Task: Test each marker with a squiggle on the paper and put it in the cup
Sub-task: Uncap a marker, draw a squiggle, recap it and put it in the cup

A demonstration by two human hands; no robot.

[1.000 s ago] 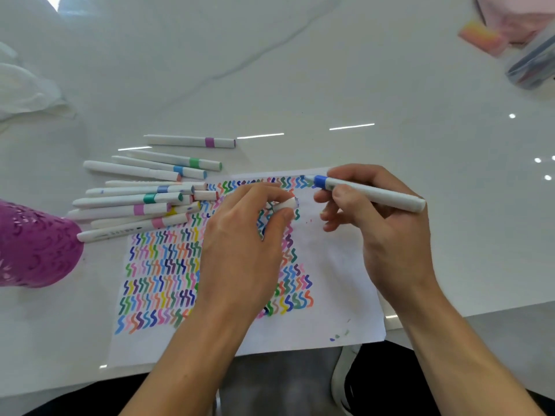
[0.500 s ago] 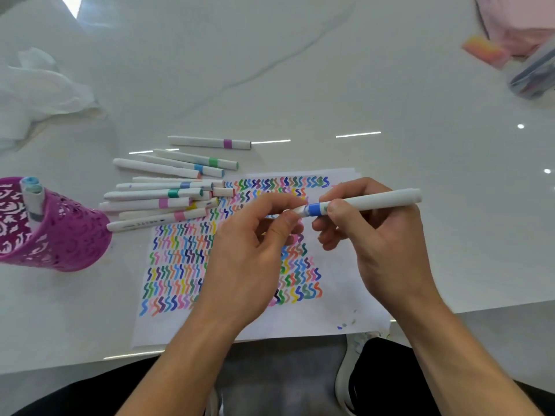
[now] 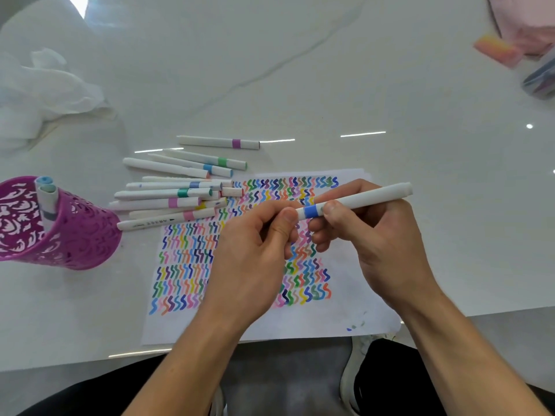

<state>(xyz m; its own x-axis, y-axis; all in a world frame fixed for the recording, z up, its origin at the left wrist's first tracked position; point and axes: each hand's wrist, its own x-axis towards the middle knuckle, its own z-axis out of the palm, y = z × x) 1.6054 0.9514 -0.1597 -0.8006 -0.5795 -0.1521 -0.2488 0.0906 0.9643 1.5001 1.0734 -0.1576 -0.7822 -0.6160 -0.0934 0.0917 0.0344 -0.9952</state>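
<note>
Blue-banded marker (image 3: 360,201) gripped in right hand (image 3: 381,238) above squiggle-filled paper (image 3: 345,313) at counter's front edge. Cap end pinched by left hand (image 3: 252,253), apparently recapping. Two markers (image 3: 46,196) standing in purple cup (image 3: 78,235) at left edge. Roughly a dozen loose markers (image 3: 171,193) outstanding; judged early.

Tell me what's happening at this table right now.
A person is holding a blue-banded marker over the paper with both hands. The right hand grips the barrel; the left hand pinches the cap end, right beside the blue band. The paper is covered in rows of coloured squiggles. A pile of markers lies on the table by the paper's far left corner, and the purple cup on the left holds a couple of markers.
</note>
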